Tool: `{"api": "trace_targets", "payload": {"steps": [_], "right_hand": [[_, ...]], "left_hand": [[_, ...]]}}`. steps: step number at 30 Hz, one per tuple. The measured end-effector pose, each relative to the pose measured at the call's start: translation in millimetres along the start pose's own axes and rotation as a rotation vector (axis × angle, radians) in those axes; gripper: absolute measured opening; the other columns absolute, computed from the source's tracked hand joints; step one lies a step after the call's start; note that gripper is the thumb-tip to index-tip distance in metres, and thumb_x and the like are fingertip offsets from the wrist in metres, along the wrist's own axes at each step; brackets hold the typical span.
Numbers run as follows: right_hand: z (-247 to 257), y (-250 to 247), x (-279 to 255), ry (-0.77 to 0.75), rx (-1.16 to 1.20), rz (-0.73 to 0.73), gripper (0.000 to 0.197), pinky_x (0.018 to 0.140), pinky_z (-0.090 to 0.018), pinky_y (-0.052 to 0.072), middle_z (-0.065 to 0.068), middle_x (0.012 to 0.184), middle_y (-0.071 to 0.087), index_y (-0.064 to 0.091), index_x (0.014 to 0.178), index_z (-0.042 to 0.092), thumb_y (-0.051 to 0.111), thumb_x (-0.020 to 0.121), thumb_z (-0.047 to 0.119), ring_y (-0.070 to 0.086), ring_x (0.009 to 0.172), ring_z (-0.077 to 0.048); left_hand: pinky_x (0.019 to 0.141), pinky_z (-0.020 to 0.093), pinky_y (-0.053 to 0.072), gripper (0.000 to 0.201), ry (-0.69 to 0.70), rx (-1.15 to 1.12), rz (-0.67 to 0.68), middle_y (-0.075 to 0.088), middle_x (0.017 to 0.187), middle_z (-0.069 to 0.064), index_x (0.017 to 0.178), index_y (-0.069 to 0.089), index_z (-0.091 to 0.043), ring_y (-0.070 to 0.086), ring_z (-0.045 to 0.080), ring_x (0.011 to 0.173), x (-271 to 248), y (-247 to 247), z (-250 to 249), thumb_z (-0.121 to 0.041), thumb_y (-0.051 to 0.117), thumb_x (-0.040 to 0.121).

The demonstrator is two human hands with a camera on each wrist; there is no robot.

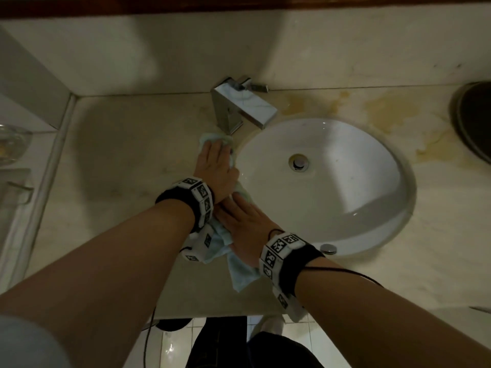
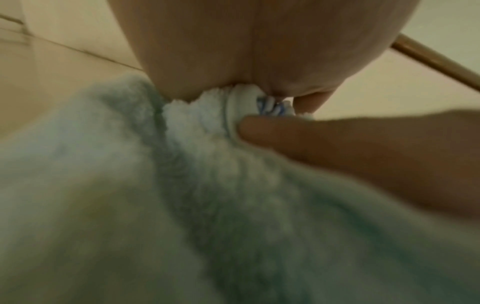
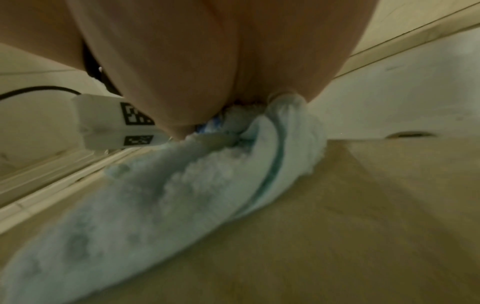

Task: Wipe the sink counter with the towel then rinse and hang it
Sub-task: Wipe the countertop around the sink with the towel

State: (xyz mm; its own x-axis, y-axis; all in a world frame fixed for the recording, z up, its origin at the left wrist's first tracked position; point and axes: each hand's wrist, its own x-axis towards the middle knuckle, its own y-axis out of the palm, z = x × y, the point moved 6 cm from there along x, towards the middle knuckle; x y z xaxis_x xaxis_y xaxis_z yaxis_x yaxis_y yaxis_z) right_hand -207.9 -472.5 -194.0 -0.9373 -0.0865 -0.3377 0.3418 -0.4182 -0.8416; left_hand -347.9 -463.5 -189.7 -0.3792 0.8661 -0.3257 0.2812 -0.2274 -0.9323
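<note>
A light blue towel (image 1: 240,274) lies bunched in a long strip on the beige counter (image 1: 119,155), just left of the white basin (image 1: 345,187). My left hand (image 1: 215,163) presses flat on its far end, fingers straight, right below the chrome faucet (image 1: 239,107). Behind it, my right hand (image 1: 241,219) lies flat on the middle of the towel, its fingertips tucked under my left wrist. In the left wrist view the palm (image 2: 246,51) bears down on the fluffy towel (image 2: 130,205). The right wrist view shows the palm (image 3: 207,61) pressing the towel (image 3: 182,195) onto the counter.
Yellowish stains (image 1: 385,110) mark the counter behind and to the right of the basin. A dark round object (image 1: 475,120) sits at the far right edge. A glass dish (image 1: 10,144) stands on a ledge at the left. The counter's front edge runs just behind my wrists.
</note>
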Motion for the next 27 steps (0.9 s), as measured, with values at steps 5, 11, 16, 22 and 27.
{"api": "trace_targets", "payload": {"steps": [5,11,16,22,27], "right_hand": [[-15.1,23.9,-30.3,-0.079,-0.036,-0.055,0.094,0.119,-0.05,0.027,-0.003,0.167,0.005,0.003,0.158,0.026,0.063,0.088,0.043,0.012,0.152,-0.033],[-14.6,4.8,-84.1,-0.116,-0.096,-0.037,0.083,0.115,-0.046,0.034,0.001,0.166,0.013,0.016,0.158,0.027,0.061,0.089,0.03,0.023,0.149,-0.03],[-8.4,-47.2,-101.7,-0.077,-0.122,-0.009,0.053,0.108,-0.042,0.039,0.01,0.156,0.038,0.046,0.143,0.038,0.058,0.092,0.026,0.045,0.136,-0.027],[36.3,-128.1,-65.5,-0.023,0.117,-0.092,0.054,0.105,-0.036,0.044,0.006,0.143,0.051,0.057,0.135,0.032,0.055,0.087,0.007,0.053,0.125,-0.019],[104.2,-181.1,-7.9,-0.03,0.551,-0.128,0.043,0.083,-0.034,0.053,0.011,0.107,0.07,0.067,0.115,0.037,0.055,0.083,0.012,0.065,0.098,-0.011]], "left_hand": [[0.103,0.066,0.04,0.042,0.079,0.149,-0.027,0.065,0.108,0.031,0.082,0.073,0.009,0.06,0.052,0.109,-18.6,1.1,-47.5,-0.017,0.04,0.08],[0.121,0.045,0.014,0.053,0.065,0.023,0.035,0.042,0.152,0.017,0.139,0.052,-0.005,0.033,0.035,0.142,-56.8,0.8,-73.6,-0.027,0.024,0.1],[0.108,0.039,0.034,0.046,-0.085,-0.271,-0.028,0.047,0.14,0.009,0.135,0.044,-0.014,0.04,0.03,0.129,-92.2,-25.6,-47.1,-0.043,0.05,0.1],[0.063,0.044,0.049,0.018,-0.435,-0.624,-0.208,0.062,0.091,0.013,0.103,0.039,-0.016,0.061,0.029,0.074,-160.0,-76.7,28.2,-0.031,0.048,0.103],[0.061,0.049,0.062,0.017,-0.757,-1.15,-0.571,0.066,0.079,0.016,0.097,0.053,-0.012,0.067,0.027,0.056,-237.3,-134.2,108.8,-0.025,0.063,0.094]]}}
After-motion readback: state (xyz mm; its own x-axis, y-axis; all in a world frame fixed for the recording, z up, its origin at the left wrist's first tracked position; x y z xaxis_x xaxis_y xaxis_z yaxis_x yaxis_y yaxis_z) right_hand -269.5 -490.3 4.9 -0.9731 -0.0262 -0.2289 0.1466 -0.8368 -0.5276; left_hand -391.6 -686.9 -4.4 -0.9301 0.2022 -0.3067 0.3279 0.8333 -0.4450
